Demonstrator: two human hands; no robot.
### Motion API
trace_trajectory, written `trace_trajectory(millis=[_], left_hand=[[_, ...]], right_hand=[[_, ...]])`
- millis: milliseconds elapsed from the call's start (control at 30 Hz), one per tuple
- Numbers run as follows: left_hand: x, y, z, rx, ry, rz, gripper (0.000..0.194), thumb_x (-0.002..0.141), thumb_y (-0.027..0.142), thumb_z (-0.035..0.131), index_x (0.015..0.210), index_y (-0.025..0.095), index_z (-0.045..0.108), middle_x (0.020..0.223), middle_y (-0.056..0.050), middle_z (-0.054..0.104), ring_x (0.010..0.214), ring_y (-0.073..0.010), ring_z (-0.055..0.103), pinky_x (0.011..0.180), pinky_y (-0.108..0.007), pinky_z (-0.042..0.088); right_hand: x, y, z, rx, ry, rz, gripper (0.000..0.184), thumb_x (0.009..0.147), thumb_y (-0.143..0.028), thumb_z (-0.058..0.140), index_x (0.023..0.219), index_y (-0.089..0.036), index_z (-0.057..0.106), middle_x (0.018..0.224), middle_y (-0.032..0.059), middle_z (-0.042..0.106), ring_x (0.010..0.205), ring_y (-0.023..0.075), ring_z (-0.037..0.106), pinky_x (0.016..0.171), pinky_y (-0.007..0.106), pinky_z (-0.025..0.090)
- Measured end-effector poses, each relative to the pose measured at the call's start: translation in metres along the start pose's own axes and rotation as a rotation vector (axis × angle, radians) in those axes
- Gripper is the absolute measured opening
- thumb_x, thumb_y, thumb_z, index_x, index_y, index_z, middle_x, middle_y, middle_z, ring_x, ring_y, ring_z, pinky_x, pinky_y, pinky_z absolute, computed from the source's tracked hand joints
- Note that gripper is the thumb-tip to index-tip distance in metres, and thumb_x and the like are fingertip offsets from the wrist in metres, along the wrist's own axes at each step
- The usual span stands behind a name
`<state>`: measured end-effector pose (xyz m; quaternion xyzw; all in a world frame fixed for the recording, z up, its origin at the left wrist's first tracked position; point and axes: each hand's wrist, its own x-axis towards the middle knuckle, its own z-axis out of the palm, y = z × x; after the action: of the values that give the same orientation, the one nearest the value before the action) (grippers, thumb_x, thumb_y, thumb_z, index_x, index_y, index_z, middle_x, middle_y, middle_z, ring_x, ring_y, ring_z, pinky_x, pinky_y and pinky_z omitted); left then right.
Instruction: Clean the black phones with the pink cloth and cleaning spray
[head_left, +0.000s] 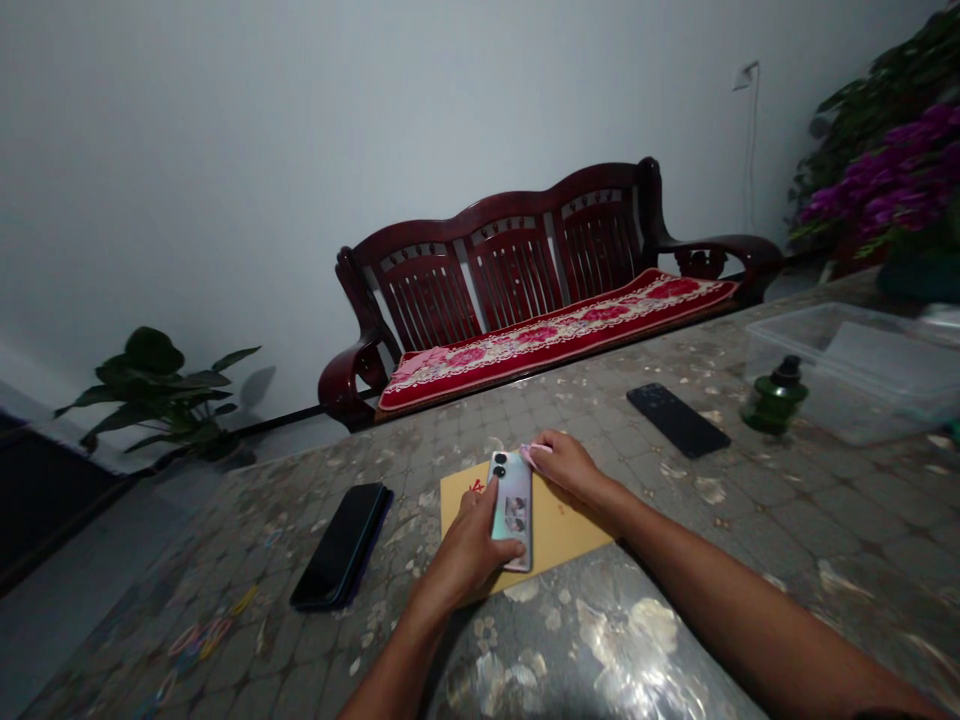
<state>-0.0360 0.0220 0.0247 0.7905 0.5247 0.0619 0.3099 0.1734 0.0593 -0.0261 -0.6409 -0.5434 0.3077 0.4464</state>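
A pale, shiny phone lies back up over a yellow paper envelope with red marks. Its twin camera rings are at the top, and a small photo sticker shows on its back. My left hand grips the phone from the left side, thumb across its lower part. Beside the phone's top right corner, my right hand pinches a small pink-and-white piece, perhaps cloth or tissue; the fingers hide most of it.
A dark phone lies to the left, near several colored bands. Right of the envelope are a black phone, a green pump bottle and a clear plastic box. A wooden bench stands beyond the table.
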Motion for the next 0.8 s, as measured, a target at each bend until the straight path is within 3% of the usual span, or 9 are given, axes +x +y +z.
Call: trace_trajectory(millis=[267,667,800], left_hand=[[-0.004,-0.001,-0.017,0.058,-0.132,0.036,0.093,0.068,0.03,0.075,0.153,0.024,0.038,0.141,-0.012,0.051,0.132,-0.0328,0.046,0.109,-0.035,0.037],[-0.004,0.004,-0.031,0.183,-0.19,0.041,0.092,0.064,0.03,0.077,0.15,0.027,0.044,0.149,-0.012,0.048,0.133,-0.0348,0.049,0.108,-0.036,0.04],[-0.001,0.003,-0.036,0.18,-0.233,0.037,0.102,0.061,0.027,0.078,0.155,0.024,0.038,0.152,-0.013,0.045,0.138,-0.0357,0.045,0.113,-0.038,0.035]], right_hand=[[-0.003,-0.004,-0.004,-0.041,-0.021,0.009,0.026,0.082,-0.042,0.06,0.08,-0.018,0.07,0.074,0.0023,0.069,0.067,0.0164,0.057,0.055,0.024,0.03],[-0.005,-0.004,-0.004,-0.012,-0.033,0.011,0.025,0.083,-0.041,0.06,0.081,-0.018,0.07,0.078,0.0032,0.071,0.071,0.0171,0.06,0.056,0.024,0.033],[-0.003,-0.001,-0.003,-0.012,-0.031,0.01,0.024,0.083,-0.04,0.061,0.082,-0.019,0.071,0.078,0.0024,0.071,0.071,0.0166,0.06,0.056,0.023,0.033]])
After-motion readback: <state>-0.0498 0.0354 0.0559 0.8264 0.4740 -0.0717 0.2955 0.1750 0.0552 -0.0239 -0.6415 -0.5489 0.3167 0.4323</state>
